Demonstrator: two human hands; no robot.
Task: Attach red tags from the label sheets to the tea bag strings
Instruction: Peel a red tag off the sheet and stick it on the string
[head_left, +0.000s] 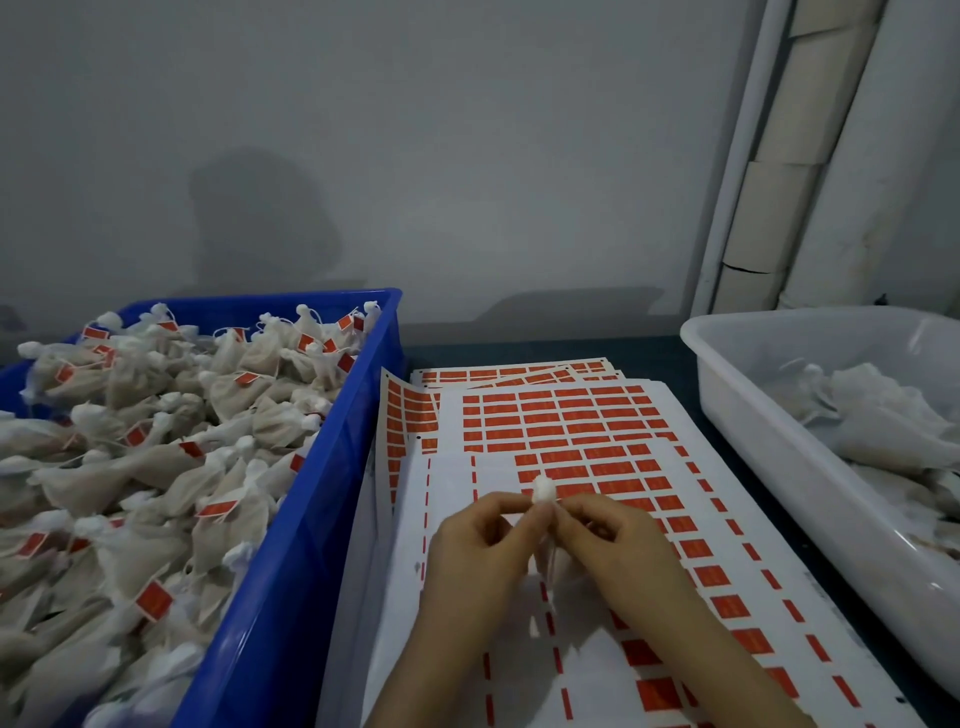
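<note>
My left hand (478, 551) and right hand (618, 551) met fingertip to fingertip, both pinching the white gathered top of one tea bag (544, 491) just above the sheets (452, 496). The rest of the bag hung between my hands, too blurred to make out. Rows of red tags (587, 429) covered the sheets, which lay on the table (675, 374) between a blue crate (306, 519) heaped with tagged bags (156, 441) on my left and a white tub (769, 447) holding white bags (872, 415) on my right.

Dim, soft focus (wide-angle bowing), shadowed wall (363, 182)
</note>
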